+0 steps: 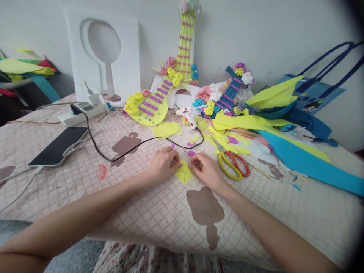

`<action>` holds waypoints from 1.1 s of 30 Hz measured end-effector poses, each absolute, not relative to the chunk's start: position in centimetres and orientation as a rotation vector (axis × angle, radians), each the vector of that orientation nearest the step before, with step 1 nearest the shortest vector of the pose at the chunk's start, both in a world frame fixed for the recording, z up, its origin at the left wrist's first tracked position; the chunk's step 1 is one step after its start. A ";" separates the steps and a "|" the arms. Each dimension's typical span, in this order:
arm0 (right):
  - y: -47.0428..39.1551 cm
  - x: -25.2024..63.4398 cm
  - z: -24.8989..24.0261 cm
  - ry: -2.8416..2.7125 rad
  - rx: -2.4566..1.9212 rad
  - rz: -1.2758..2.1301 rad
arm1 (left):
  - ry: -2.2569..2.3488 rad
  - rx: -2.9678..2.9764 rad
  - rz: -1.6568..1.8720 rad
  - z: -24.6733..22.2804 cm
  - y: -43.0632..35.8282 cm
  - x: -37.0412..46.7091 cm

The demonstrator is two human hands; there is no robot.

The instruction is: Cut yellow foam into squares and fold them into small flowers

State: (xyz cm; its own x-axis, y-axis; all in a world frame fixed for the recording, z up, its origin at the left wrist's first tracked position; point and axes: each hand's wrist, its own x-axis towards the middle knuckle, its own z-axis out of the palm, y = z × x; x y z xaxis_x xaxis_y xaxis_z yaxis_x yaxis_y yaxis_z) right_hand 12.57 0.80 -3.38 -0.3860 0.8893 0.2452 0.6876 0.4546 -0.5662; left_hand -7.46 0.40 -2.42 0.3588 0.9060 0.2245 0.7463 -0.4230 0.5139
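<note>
A small square of yellow crepe paper [184,173], with crease lines across it, lies on the quilted tablecloth between my hands. My left hand [164,163] has its fingers curled, thumb and fingertips pinching the paper's left corner. From the other side, my right hand [207,169] closes thumb and finger on the right corner. Just right of that hand lie scissors [233,165] with one yellow and one red handle. Beyond both hands a white glue gun [187,116] rests near a stack of yellow paper squares [167,129].
Behind stand paper-flowered toy guitars, one yellow [153,104] and one blue [229,93]. A phone [59,146] and a power strip [82,113] lie left, a black cord [127,148] crossing the cloth. Blue crepe paper [309,159], scraps and a wooden stick [260,170] are at right.
</note>
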 end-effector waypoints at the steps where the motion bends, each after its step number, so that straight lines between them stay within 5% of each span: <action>1: 0.8 12.6 -3.4 -2.191 -1.308 0.520 | 1.432 2.290 0.701 -2.5 0.4 -7.4; 21: 0.5 12.8 -2.8 -2.208 -1.254 0.626 | 1.397 2.175 0.711 -2.0 0.0 -7.2; 33: 0.5 13.0 -2.4 -1.735 -1.137 1.255 | 0.886 1.370 0.841 -2.1 0.2 -7.0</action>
State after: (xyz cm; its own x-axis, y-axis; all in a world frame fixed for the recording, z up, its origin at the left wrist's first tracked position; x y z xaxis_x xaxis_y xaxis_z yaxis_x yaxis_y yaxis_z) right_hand 12.97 0.48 -2.43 -0.3677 0.9288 0.0451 0.2480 0.1447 -0.9579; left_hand -6.98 0.24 -2.07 0.4416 0.8965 -0.0346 0.0122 0.0326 0.9994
